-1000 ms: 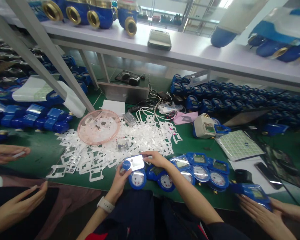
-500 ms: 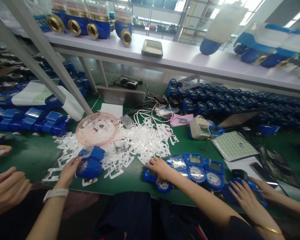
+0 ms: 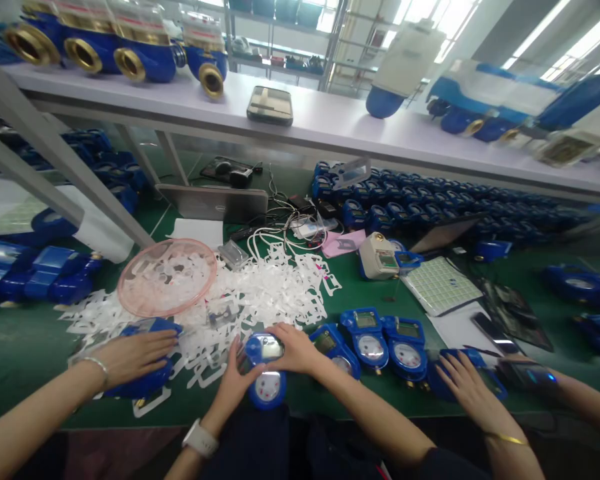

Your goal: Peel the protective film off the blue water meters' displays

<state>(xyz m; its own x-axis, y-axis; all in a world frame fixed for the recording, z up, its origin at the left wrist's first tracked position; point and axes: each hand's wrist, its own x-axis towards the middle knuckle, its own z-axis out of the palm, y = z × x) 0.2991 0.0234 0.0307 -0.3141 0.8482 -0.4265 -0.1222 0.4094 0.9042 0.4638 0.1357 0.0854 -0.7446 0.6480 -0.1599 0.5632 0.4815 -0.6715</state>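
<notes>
A blue water meter (image 3: 268,389) with a round dial and a small display window is at the bench's front edge, between my two hands. My left hand (image 3: 237,379), wearing a white watch band, curls around its left side with the thumb across the front. My right hand (image 3: 296,351) grips its upper right side, fingers over the top by the display. Just to the right a second blue meter (image 3: 334,348) lies face up, partly behind my right forearm. Loose white plastic pieces (image 3: 280,287) are heaped beyond my hands.
A co-worker's hand (image 3: 140,357) rests on a blue meter at left. On the right, another person's hand (image 3: 467,383) covers a meter, and a dark handheld device (image 3: 530,379) is held beside it. A pink round tray (image 3: 125,293) and a shelf (image 3: 330,113) stand beyond.
My left hand has let go of the meter at left and moved right to the one my right hand holds. A co-worker's hand now lies on the left meter. The view has shifted.
</notes>
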